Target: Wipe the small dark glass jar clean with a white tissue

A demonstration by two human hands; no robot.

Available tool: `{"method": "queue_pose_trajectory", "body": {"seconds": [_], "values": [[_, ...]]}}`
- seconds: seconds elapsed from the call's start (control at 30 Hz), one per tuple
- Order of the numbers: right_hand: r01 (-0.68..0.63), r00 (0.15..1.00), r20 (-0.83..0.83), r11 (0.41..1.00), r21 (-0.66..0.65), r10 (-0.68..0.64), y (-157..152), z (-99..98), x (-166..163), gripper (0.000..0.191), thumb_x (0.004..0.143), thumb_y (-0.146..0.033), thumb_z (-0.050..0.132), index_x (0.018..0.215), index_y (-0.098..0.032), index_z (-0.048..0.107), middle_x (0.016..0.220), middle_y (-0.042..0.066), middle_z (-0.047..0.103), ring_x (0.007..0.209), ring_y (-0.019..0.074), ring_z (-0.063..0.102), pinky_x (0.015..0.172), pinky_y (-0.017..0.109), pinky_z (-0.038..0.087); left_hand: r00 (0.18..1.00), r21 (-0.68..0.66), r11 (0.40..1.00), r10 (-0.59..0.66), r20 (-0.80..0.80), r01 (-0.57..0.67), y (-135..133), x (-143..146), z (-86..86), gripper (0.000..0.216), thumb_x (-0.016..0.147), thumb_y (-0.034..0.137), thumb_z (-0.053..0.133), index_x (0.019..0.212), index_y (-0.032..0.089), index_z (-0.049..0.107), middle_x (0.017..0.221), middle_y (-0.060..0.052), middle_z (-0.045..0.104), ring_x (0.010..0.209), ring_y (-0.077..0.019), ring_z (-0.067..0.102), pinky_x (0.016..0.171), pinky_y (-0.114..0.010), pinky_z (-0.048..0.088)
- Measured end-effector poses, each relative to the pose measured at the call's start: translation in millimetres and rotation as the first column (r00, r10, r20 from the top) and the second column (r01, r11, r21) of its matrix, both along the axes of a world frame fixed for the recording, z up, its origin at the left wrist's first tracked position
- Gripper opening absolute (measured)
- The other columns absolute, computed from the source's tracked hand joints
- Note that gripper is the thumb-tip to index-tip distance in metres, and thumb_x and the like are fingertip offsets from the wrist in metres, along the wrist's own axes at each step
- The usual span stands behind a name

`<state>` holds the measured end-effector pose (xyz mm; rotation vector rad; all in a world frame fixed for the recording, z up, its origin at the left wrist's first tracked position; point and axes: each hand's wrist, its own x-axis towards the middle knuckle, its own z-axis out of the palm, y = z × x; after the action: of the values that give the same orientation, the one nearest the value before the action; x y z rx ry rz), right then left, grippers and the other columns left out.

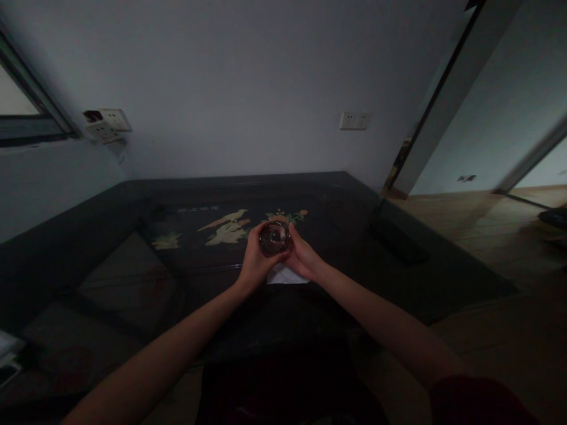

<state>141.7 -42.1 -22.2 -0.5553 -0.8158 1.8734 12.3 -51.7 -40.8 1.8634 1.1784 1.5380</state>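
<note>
A round, clear glass cup (275, 238) is held between my two hands, seen from above through its open rim. From the left, my left hand (256, 260) wraps round its side, with the thumb along the near edge. My right hand (302, 255) grips the opposite side, its fingers partly hidden by the cup. Just below the hands, a folded white paper or tissue (287, 275) lies on the dark table; part of it is covered by my right hand. What the cup may contain is too dim to tell.
The dark glass-topped table (354, 200) bears a bird-and-flower picture (228, 229) and meets the wall. A dark flat object (398, 241) shows at the right. White items (9, 357) sit at the far left edge. Wall sockets (354, 121) are above the table.
</note>
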Motion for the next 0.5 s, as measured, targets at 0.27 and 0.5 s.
{"method": "queue_pose_trajectory", "body": {"seconds": [0.27, 0.5], "values": [[0.164, 0.978, 0.116, 0.984, 0.070, -0.171, 8.4, -2.1, 10.4, 0.022, 0.089, -0.039, 0.052, 0.097, -0.024, 0.064, 0.094, 0.002, 0.072, 0.074, 0.0164, 0.066, 0.065, 0.032, 0.056, 0.961, -0.160, 0.966, -0.168, 0.221, 0.206, 4.0, -2.8, 10.1, 0.048, 0.076, 0.037, 0.065, 0.116, 0.022, 0.043, 0.130, -0.010, 0.049, 0.126, -0.0244, 0.045, 0.105, -0.043, 0.039], [0.108, 0.885, 0.380, 0.914, 0.390, -0.267, 18.7, 1.6, 25.5, 0.021, 0.081, -0.038, 0.063, 0.093, -0.022, 0.070, 0.088, 0.002, 0.071, 0.078, 0.0167, 0.064, 0.075, 0.030, 0.050, 0.800, -0.452, 0.757, -0.152, 0.581, 0.472, 4.5, 0.3, 16.5, 0.023, 0.090, 0.036, 0.051, 0.108, 0.021, 0.049, 0.118, -0.009, 0.061, 0.109, -0.0207, 0.060, 0.099, -0.042, 0.047]]}}
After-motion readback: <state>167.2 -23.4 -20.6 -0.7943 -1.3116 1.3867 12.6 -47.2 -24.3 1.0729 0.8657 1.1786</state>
